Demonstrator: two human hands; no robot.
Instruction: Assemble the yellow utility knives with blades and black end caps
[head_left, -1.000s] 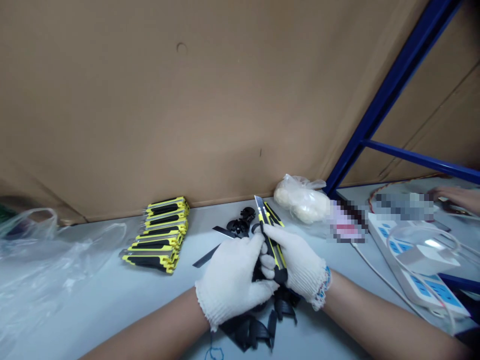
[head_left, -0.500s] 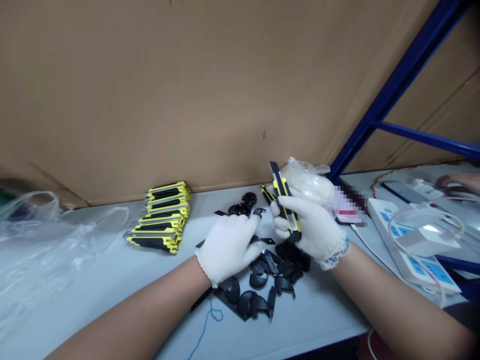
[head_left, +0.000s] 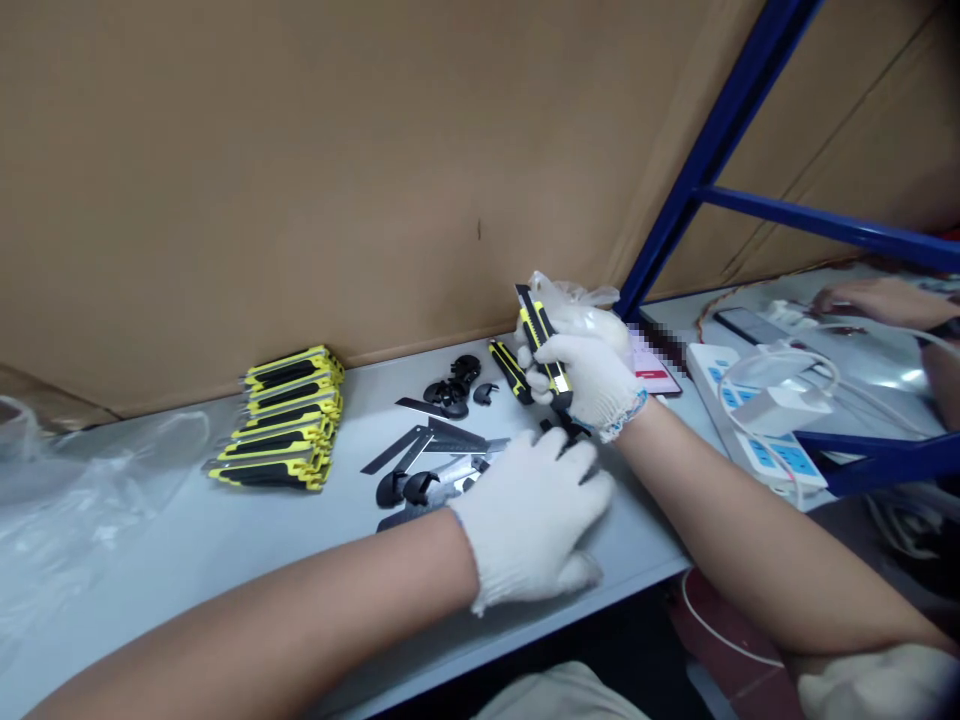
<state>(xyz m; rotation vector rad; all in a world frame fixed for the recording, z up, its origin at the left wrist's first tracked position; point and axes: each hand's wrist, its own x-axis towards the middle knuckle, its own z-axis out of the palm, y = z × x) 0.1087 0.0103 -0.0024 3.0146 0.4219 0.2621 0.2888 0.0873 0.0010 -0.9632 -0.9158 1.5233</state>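
Observation:
My right hand (head_left: 592, 375), in a white knit glove, is closed around a yellow and black utility knife (head_left: 536, 325) that tilts up and to the left, its dark blade end at the top. Reaching over the front of the parts pile is my gloved left hand (head_left: 536, 510), palm down with its fingers apart; part of what lies beneath it is hidden. Black curved plastic caps (head_left: 420, 487) and dark snap-off blades (head_left: 454, 436) lie loose to its left. Another utility knife (head_left: 511, 370) rests on the table just left of my right hand.
A stack of yellow and black utility knives (head_left: 281, 420) lies at left, beside clear plastic bags (head_left: 105, 500). At right are a phone (head_left: 652, 365), a white power strip (head_left: 750, 400), cables and a blue metal frame (head_left: 697, 190). Another person's hand (head_left: 862, 298) is beyond it.
My left hand has moved right and toward the table's front edge, uncovering blades and caps. The right hand still holds the knife. The camera view has shifted right and down.

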